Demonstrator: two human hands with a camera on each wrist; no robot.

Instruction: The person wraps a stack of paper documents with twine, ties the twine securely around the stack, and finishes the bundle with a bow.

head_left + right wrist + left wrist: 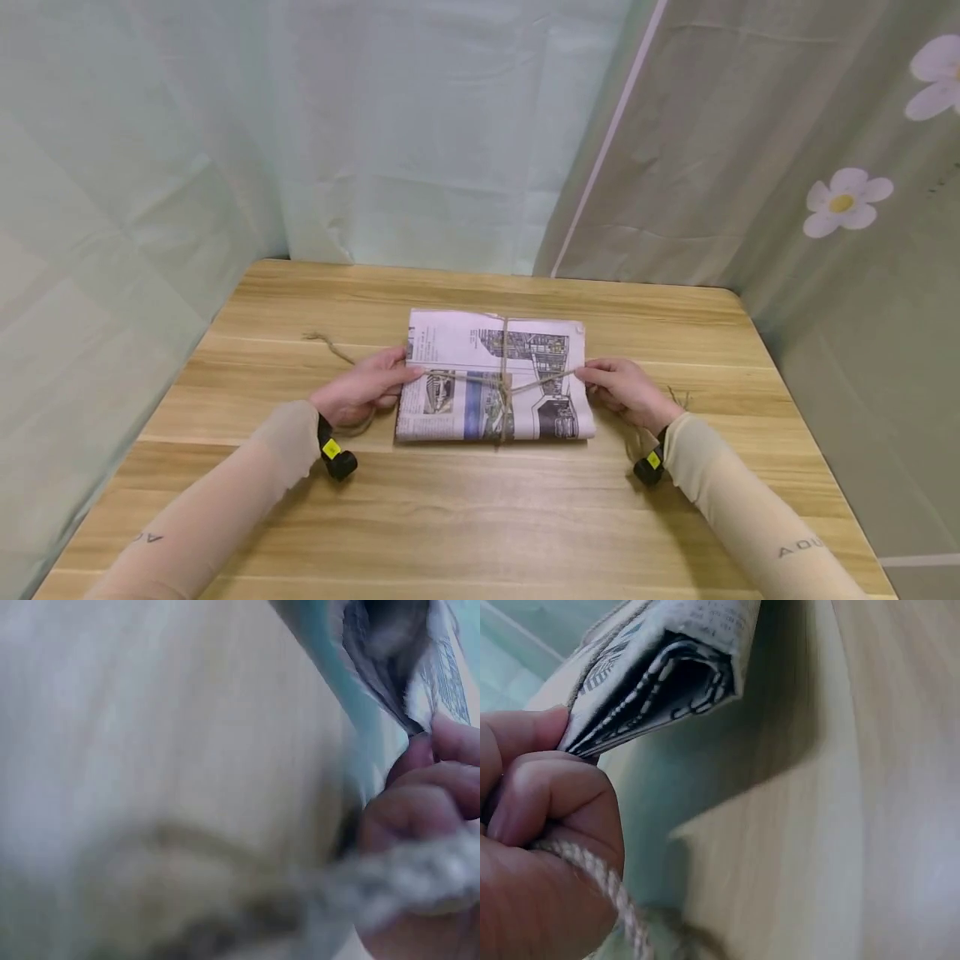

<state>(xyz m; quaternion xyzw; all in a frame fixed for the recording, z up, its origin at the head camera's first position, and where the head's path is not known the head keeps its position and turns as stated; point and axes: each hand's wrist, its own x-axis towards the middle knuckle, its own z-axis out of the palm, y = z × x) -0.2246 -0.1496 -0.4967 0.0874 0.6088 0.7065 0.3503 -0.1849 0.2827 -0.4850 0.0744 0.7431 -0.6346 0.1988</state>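
**The twine (505,342) crossed the folded newspaper (468,348) on the wooden table (487,517)**

We saw a pale blue-green curtain (450,125) hanging behind the table, and a grey-green curtain (675,167) toward the right, with white flowers (842,203) on the fabric there. Nearer us, two light sleeves (217,500) stretched along the lower left and lower right, and a small black camera (341,465) with a yellow tag sat at each wrist. Loose cord lay about the wrists: one end curled out on the wood beyond the left hand (367,383), and frayed strands showed beside the right hand (626,392). In the right wrist view, a blurred length of it crossed the foreground and hid part of that hand.

The newspaper lay near the middle of the table, between the two hands, with strands running across it both ways and meeting right of its centre.

We found the left fingers nearly closed: thumb and fingertip pinched the twine at the paper's left edge, the other fingers were curled, and cord trailed out below them. The right thumb and fingers pinched the strand at the right edge, with hardly any gap. We could not tell whether either pinch also took in paper.
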